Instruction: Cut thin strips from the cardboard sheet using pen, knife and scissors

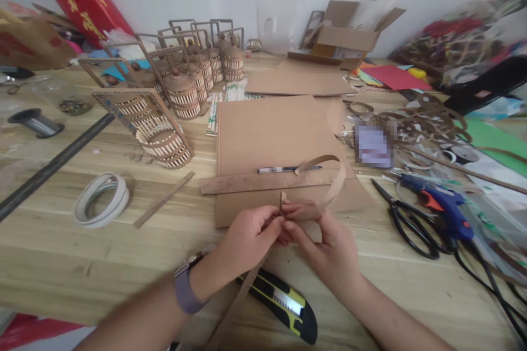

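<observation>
My left hand [249,238], with a watch on its wrist, and my right hand [335,247] meet above the front edge of a cardboard sheet [272,131]. Both pinch a narrow brown cardboard strip [338,175] between thumbs and fingers. The strip curls in a loop above my right hand, and a ridged length runs down below my left hand. Fingers hide the part between them. Under my wrists lies a black and yellow utility knife [284,303]. Just beyond my hands, a pen [269,169] and a flat cardboard piece [242,182] rest on the sheet.
Rolls of white tape [123,197] and a thin strip [164,199] lie left. Behind them stand a half-open basket-like model [168,148] and several lidded ones [183,96]. At right are black scissors [411,227], a blue glue gun [447,205] with cable, and tangled strips [428,120].
</observation>
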